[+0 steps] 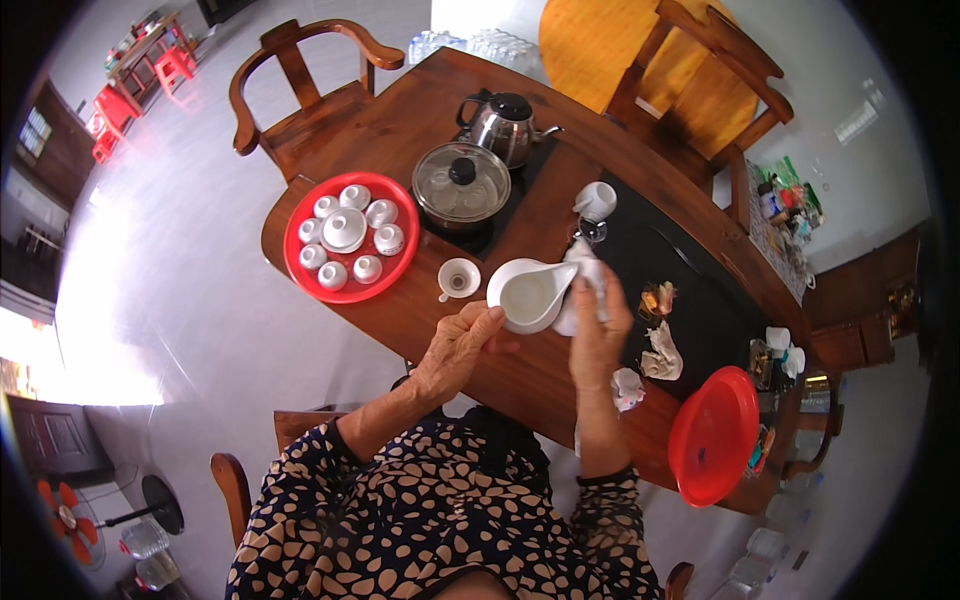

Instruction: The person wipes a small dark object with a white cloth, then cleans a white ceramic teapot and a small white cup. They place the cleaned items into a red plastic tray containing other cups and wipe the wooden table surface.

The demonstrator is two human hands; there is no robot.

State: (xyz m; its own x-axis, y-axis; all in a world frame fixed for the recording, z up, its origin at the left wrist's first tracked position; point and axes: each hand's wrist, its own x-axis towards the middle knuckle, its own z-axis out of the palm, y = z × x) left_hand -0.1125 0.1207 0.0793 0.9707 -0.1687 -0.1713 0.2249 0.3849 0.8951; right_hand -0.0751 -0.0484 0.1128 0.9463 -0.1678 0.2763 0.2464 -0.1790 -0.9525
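Pitcher: white glazed ceramic pitcher (528,295), smooth, round-bodied, wide open mouth, inside pale and bare. Held above the table's near edge, between the two hands.
Axis: spout points to picture right and slightly up, toward the right hand; long axis runs from left-hand side to spout.
Left hand: left hand (455,350) grips the pitcher's rear side, fingers curled together and clamped on it, thumb at the rim.
Right hand: right hand (598,335) closed on a crumpled white cloth (588,268), fingers bunched round it, cloth touching the pitcher's spout end.
Table: dark reddish wooden table (400,130), polished, rounded edge; a black mat (690,290) covers its right part.
Near things: small white teacup (459,278) just left of the pitcher; round red tray (351,237) with small white cups and a lidded bowl; glass-lidded pot (462,182) and steel kettle (504,124) on a black stove plate.
Right side: red plastic lid (712,436) at the table's edge.
Room: pale glossy tiled floor; curved wooden armchair (300,85) at the far side.
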